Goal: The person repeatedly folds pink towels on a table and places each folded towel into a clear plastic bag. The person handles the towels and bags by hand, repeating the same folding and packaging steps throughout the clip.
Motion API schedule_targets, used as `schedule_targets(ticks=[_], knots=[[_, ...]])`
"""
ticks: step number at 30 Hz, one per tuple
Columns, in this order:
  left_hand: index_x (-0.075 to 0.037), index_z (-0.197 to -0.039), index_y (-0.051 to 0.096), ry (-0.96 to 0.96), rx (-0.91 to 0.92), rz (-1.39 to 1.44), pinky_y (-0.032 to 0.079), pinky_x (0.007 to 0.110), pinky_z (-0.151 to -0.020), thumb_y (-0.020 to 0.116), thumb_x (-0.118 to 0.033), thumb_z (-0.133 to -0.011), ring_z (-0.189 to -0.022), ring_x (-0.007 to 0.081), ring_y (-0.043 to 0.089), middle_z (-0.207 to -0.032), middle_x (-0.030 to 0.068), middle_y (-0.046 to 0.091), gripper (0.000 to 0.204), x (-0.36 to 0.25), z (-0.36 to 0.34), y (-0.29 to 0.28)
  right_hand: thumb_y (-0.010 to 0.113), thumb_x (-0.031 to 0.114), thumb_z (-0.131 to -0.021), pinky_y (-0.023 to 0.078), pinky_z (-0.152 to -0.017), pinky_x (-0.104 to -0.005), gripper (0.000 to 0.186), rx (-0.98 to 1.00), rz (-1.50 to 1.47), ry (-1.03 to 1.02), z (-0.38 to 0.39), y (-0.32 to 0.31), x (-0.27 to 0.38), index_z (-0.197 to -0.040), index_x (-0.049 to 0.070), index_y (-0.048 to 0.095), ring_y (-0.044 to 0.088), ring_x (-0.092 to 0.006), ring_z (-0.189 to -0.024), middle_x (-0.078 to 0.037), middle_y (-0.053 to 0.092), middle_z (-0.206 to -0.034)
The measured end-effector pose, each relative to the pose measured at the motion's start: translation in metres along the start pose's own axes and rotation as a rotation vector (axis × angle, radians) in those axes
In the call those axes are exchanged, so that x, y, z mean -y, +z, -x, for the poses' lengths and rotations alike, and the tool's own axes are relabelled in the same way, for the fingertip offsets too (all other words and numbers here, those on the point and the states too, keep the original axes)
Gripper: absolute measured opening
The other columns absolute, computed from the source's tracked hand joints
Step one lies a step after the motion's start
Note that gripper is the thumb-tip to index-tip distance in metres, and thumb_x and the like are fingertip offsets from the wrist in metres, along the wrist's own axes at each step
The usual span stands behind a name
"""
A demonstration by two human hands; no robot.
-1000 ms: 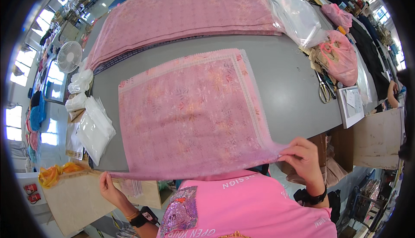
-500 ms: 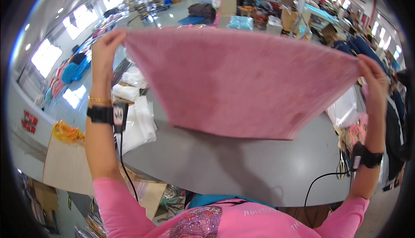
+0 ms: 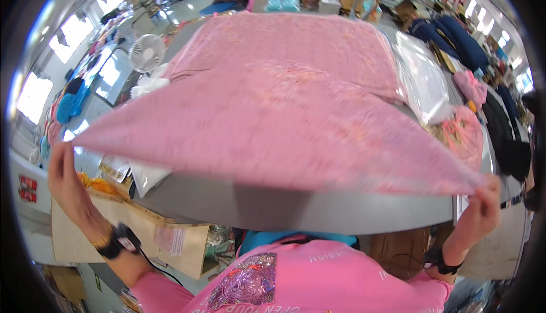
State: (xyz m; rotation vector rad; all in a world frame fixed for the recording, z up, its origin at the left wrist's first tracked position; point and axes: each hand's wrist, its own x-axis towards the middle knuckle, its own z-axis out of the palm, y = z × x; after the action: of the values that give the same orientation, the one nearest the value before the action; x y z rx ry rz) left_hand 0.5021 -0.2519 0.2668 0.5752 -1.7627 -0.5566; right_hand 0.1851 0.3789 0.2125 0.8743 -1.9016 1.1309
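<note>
We hold the thin pink patterned fabric sheet [image 3: 284, 137] up in the air above the grey table [image 3: 273, 205], stretched between our two hands. Our left hand [image 3: 65, 179] is closed in a pinch on the left corner of the sheet, and our right hand [image 3: 480, 210] is closed in the same way on the right corner. The middle of the sheet is blurred, so we judge that it is moving and billowing.

Behind it, a big stack of similar pink fabric [image 3: 284, 46] lies on the table, and to the right are clear plastic bags [image 3: 426, 85]. A white desk fan [image 3: 147, 52] stands at the far left of the table.

What can go wrong here, in our opinion: each hand grips only a small corner, so one corner may slip out and the sheet may fall crooked. The far edge hangs loose and we cannot see it well; it may fold under itself or catch on the stack. Air from the fan could also lift the light cloth, if it is running, which we cannot tell.
</note>
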Motion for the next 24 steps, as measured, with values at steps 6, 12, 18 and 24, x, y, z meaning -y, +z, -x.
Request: schedule_targets(ticks=[6,12,18,24], knots=[[0.000,-0.099,0.063,-0.223,0.112,0.057,0.043,0.034,-0.106,0.059,-0.001,-0.100,-0.108,0.0180,0.060,-0.110,0.0074,0.065,0.004,0.036,0.134,-0.017,0.079,-0.005,-0.066,0.043,-0.064,-0.0336,0.019,0.398,-0.076,0.215,0.059,0.005,0.054,-0.082,0.004,0.072,0.057,-0.0237,-0.071,-0.008,0.062,-0.078],[-0.002,-0.109,0.056,-0.488,0.336,0.402,0.043,0.035,-0.105,0.052,-0.005,-0.105,-0.110,0.0195,0.058,-0.115,0.0097,0.060,0.007,0.076,0.203,0.043,0.073,-0.002,-0.082,0.049,-0.073,-0.0334,0.011,0.541,-0.181,0.518,0.109,0.051,0.024,-0.089,0.003,0.066,0.059,-0.0218,-0.077,-0.006,0.065,-0.093],[-0.002,-0.115,0.059,-0.473,0.398,0.188,0.045,0.025,-0.090,0.056,-0.013,-0.106,-0.099,0.0101,0.055,-0.110,0.0042,0.061,0.015,0.160,0.157,0.173,0.059,0.007,-0.102,0.048,-0.075,-0.0256,0.008,0.357,-0.201,0.757,0.099,0.138,-0.069,-0.099,0.000,0.059,0.061,-0.0118,-0.084,-0.007,0.066,-0.095],[-0.001,-0.120,0.059,-0.351,0.587,0.131,0.047,0.024,-0.083,0.059,-0.012,-0.105,-0.089,0.0090,0.058,-0.099,0.0024,0.064,0.019,0.240,0.118,0.312,0.065,0.015,-0.101,0.049,-0.066,-0.0316,0.016,0.345,-0.081,0.503,0.082,0.264,-0.191,-0.107,0.001,0.062,0.062,-0.0203,-0.069,-0.011,0.065,-0.077]])
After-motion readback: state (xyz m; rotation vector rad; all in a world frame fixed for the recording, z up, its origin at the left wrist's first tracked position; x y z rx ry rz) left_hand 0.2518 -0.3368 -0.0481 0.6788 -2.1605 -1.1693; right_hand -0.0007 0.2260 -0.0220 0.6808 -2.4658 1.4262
